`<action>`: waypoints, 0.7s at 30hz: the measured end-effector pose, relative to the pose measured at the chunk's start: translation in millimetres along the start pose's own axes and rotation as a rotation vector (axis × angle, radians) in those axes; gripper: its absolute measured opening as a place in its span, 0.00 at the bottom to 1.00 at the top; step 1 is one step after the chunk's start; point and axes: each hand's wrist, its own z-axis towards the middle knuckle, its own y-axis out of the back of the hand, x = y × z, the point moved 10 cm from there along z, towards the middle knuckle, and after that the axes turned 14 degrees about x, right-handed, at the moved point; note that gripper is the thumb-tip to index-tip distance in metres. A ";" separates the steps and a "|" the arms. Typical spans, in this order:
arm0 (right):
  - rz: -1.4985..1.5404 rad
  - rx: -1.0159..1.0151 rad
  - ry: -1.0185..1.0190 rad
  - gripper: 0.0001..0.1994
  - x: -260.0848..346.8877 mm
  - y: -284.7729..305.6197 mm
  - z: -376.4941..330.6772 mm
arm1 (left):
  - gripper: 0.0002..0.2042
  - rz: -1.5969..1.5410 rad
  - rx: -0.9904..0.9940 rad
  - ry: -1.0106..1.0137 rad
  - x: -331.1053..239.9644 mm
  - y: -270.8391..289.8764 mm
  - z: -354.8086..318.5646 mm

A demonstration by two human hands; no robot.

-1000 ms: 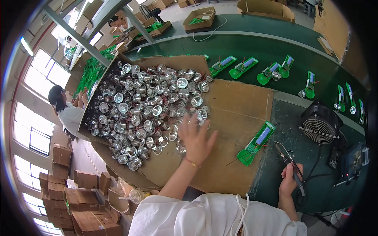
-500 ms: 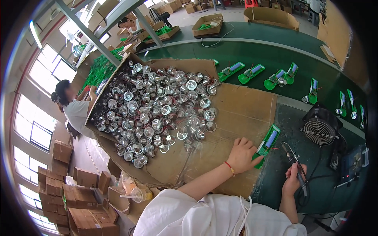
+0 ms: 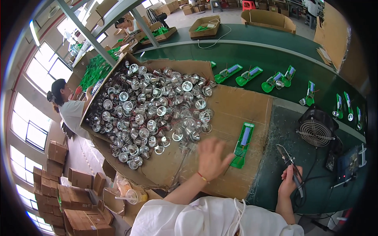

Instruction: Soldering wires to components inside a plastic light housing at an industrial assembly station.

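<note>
Fingers apart and slightly smeared by motion, my left hand [image 3: 212,159] hovers over the cardboard, empty. Just right of it lies a green plastic housing [image 3: 238,158] with a blue cylindrical battery [image 3: 246,135], a small circuit board and thin wires. My right hand [image 3: 290,181] is closed around a soldering iron [image 3: 288,160], whose tip points up and left above the dark green bench. To the left, a big heap of shiny reflector cups [image 3: 157,102] with thin red wires fills an open cardboard box [image 3: 173,65].
Beyond the box, several green housings [image 3: 248,75] rest on a green conveyor [image 3: 220,55]. A black fan with a round grille [image 3: 315,131] and a box-shaped device [image 3: 350,163] stand at right. A lidded plastic cup [image 3: 136,196] is at lower left. Two co-workers [image 3: 69,110] sit farther off.
My left hand has let go of the green housing and moved left. The housing now lies farther left on the cardboard and more upright in view. My right hand keeps the soldering iron.
</note>
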 end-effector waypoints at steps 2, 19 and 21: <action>0.005 -0.018 -0.013 0.07 -3.9 3.5 -2.1 | 0.29 0.285 -0.191 0.244 50.0 32.1 10.1; -0.001 0.041 -0.035 0.08 0.0 -1.7 -6.7 | 0.14 0.292 -0.064 -0.118 36.9 13.9 4.2; -0.052 0.030 -0.040 0.06 2.8 -2.0 -8.9 | 0.12 0.304 -0.072 -0.126 41.5 11.5 1.6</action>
